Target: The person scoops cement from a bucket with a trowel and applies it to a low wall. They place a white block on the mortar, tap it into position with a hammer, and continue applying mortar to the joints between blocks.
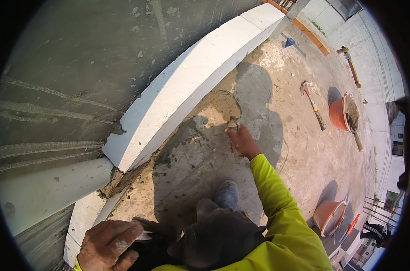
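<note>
My right hand (243,142) is closed around the wooden handle of a trowel, held low over the floor. The trowel blade (224,105) looks coated in wet mortar and reaches toward the foot of a low row of white blocks (187,81). Wet grey mortar (187,133) lies smeared along that row. My left hand (111,243) is at the lower left, beside my dark trousers and near the white blocks. Its fingers are loosely bent and apart, with nothing seen in them.
A grey wall (87,58) rises behind the blocks, and a pale pipe (56,187) meets them. A hammer (313,105) lies to the right. Beyond stand an orange bucket (338,114) with another trowel (358,142) and a second bucket (324,217). A blue pointed object (289,42) is far off.
</note>
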`<state>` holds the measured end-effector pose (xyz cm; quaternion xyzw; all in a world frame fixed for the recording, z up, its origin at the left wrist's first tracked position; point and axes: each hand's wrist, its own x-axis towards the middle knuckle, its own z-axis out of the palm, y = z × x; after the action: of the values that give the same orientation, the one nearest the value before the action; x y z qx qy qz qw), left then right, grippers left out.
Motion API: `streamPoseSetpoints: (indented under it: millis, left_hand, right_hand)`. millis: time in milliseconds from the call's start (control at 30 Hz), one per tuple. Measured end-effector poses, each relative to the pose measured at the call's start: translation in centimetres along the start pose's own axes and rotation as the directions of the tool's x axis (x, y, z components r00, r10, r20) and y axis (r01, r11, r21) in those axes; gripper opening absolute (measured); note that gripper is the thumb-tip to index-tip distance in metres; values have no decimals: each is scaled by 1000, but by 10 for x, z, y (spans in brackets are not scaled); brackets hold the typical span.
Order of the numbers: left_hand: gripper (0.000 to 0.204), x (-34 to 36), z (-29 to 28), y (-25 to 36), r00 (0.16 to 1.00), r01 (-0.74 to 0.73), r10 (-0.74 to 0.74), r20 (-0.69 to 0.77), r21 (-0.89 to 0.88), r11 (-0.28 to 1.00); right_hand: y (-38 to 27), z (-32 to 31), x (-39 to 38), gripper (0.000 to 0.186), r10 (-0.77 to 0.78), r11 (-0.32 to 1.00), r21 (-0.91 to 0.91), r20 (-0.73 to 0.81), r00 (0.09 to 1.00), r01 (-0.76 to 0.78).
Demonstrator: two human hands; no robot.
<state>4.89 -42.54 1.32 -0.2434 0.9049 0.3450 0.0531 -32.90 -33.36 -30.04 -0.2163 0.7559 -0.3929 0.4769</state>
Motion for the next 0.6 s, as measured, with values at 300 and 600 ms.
streamPoseSetpoints:
  millis: [300,600]
  left_hand:
    - [38,-9,-2,-3,997,-36,36,-64,7,999]
    - [38,-22,-4,-4,991,-75,76,-113,14,997]
  right_hand:
    - [4,57,0,34,137,792,588,93,986,-166]
    - [-44,32,-51,22,-41,698,709,-103,994,103]
